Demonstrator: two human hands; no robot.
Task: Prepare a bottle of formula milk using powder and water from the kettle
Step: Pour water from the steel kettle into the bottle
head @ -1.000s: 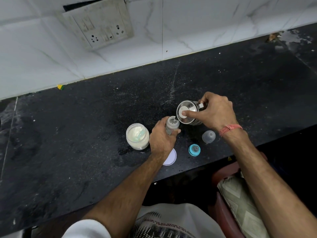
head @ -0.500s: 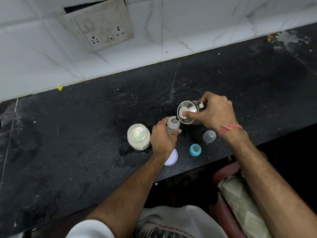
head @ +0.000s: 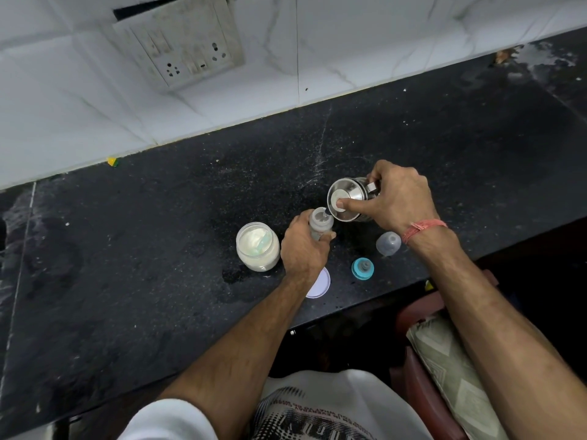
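Pouring step: right hand (head: 398, 198) grips the tilted kettle (head: 347, 198), thumb on lid; left hand (head: 303, 247) wraps the bottle (head: 320, 222) near the counter (head: 127, 265) front edge. Keep spout over bottle mouth, tilt slowly.

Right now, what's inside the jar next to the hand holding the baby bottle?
The open jar holds white powder with a pale green scoop lying in it. How far down the powder goes under the scoop cannot be seen. The left hand grips the bottle beside it.
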